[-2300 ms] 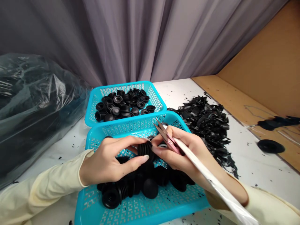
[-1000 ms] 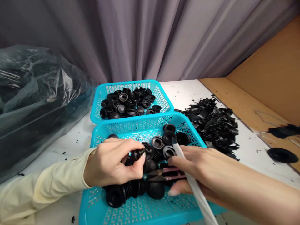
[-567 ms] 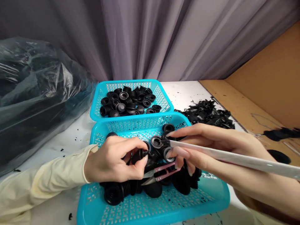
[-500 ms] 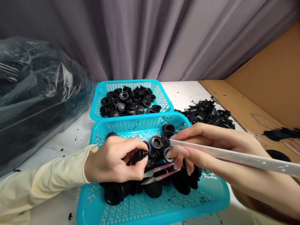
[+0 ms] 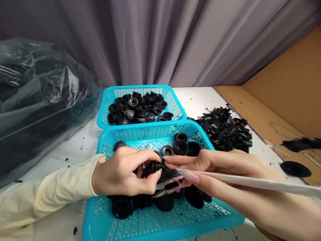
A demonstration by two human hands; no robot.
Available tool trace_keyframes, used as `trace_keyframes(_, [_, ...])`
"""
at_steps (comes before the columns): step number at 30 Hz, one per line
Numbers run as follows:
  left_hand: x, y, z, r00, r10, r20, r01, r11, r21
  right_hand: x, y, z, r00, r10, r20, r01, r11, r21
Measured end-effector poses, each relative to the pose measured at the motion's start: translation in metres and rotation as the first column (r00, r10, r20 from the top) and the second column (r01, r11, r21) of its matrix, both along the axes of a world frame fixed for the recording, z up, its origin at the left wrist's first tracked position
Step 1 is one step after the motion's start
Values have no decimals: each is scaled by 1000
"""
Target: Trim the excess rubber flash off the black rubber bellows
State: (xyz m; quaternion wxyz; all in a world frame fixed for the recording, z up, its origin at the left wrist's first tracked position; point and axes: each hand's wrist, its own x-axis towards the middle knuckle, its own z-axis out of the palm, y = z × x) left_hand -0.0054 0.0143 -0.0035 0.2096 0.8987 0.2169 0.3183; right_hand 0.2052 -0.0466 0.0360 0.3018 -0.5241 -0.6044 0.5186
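Observation:
My left hand (image 5: 127,170) is closed, thumb and fingers pinching a small black ribbed rubber boot (image 5: 153,166) above the near blue basket (image 5: 130,227). My right hand (image 5: 213,170) comes in from the right with its fingertips at the boot's end; whether they grip it is unclear. Between the right thumb and fingers lies a long, narrow white strip-like tool (image 5: 245,179), its kind not clear. Pink-handled thread snips (image 5: 173,185) lie among the black parts, blades toward the left hand, handle end partly hidden by the right fingers. Several more rubber boots (image 5: 121,207) surround the hands in the basket.
Behind stands a second blue basket (image 5: 179,107) full of similar black parts. A heap of black rubber scraps (image 5: 225,130) lies to the right, near a black round piece (image 5: 296,169). A large clear plastic bag (image 5: 45,107) bulges at left.
My right hand has moved left and slightly down, bringing its fingertips to the boot in my left hand. The white tool now lies flatter. The snips have hardly moved.

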Motion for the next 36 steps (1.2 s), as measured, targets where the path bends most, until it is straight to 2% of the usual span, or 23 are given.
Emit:
trace_keyframes(3, [0, -1, 0, 1000, -12, 0, 12, 1000, 13, 0, 1, 2, 1000, -11, 3, 12, 997, -70])
trace_keyframes(7, [2, -1, 1, 1000, 11, -20, -9, 996, 93, 1, 7, 2, 999, -16, 33, 20, 991, -129])
trace_keyframes(13, [5, -1, 0, 1000, 11, 6, -12, 986, 163, 4, 14, -2, 992, -22, 127, 37, 993, -115])
trace_keyframes(19, [3, -2, -1, 1000, 12, -22, -9, 990, 138, 3, 17, -5, 995, 23, 97, -13, 995, -100])
trace_keyframes(29, [4, 0, -4, 1000, -14, 13, 13, 996, 89, 2, 12, -8, 1000, 3, 30, 0, 996, -85])
trace_keyframes(36, [6, 0, -4, 999, -32, 23, 30, 996, 83, 2, 12, -8, 997, 2, 75, 3, 998, -68])
